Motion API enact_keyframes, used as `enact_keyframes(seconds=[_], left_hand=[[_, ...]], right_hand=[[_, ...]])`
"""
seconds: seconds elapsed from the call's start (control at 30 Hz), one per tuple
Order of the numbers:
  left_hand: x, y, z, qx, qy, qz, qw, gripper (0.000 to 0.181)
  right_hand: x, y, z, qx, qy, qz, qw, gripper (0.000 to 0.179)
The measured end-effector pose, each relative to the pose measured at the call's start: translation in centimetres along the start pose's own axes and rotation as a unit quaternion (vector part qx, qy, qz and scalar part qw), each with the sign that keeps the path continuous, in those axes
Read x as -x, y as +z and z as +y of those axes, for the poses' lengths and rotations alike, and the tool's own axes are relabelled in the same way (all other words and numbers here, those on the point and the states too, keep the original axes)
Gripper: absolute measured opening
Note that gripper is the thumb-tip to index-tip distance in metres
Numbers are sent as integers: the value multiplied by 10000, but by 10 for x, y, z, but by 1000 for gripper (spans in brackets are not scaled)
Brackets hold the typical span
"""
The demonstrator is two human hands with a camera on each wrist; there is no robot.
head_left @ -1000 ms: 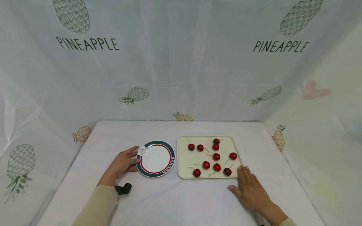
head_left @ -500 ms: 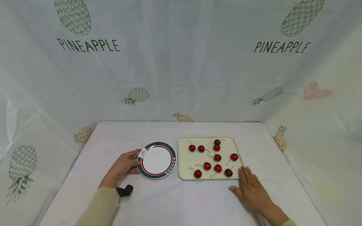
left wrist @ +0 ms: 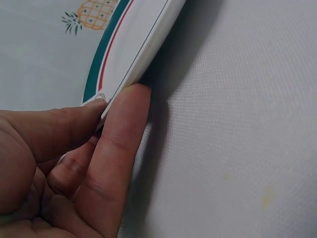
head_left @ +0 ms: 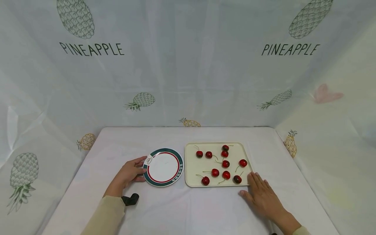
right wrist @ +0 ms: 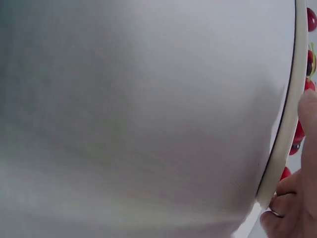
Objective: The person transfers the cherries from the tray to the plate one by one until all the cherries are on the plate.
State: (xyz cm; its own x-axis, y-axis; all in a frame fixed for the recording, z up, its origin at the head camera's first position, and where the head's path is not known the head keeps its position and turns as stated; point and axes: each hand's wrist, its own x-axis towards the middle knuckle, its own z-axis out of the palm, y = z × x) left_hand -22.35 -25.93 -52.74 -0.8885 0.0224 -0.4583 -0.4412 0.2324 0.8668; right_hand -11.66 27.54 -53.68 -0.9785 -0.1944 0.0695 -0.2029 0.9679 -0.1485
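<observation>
A white round plate (head_left: 163,167) with a green rim and a red ring lies on the left half of the table. My left hand (head_left: 128,173) pinches its left edge; in the left wrist view the thumb is on top of the plate (left wrist: 130,44) and a finger presses under the rim. To the right is a cream rectangular tray (head_left: 192,163) with several red cherries (head_left: 226,175), stems attached, spread over it. My right hand (head_left: 264,199) lies with straight fingers at the tray's near right corner. The right wrist view shows fingers close against the tray's rim (right wrist: 292,104).
Both things stand on a white-covered table (head_left: 188,212), the plate close beside the tray's left edge. A dark wrist strap piece (head_left: 131,199) juts from the left wrist. Behind the table hangs a pale curtain (head_left: 188,71) printed with pineapples.
</observation>
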Motion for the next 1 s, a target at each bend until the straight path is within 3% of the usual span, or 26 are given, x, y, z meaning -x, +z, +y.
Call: enact_keyframes(seconds=[0.1,0.2,0.37,0.47,0.67,1.0], left_hand=[[-1,2,-3,57,-21,32,10000,70],[-1,3,-5,91,-30,84,9999,69],[2,4,-4,76,-28,112,9999,69],[4,4,-3,53,-32,129,9999,68],[6,3,-3,35,-42,135,9999,68],[6,3,-1,-26,-61,148,9999,67]], right_hand=[[-4,-5,5,67,-70,281,9996,80],[-11,-11,11,152,-240,867,9958,69],[-25,-17,15,129,-612,2011,9776,42],[-34,-20,14,141,-853,2323,9688,32],[-55,-28,21,443,-1549,2241,9612,31],[-70,-27,35,1085,-2628,1358,9491,35]])
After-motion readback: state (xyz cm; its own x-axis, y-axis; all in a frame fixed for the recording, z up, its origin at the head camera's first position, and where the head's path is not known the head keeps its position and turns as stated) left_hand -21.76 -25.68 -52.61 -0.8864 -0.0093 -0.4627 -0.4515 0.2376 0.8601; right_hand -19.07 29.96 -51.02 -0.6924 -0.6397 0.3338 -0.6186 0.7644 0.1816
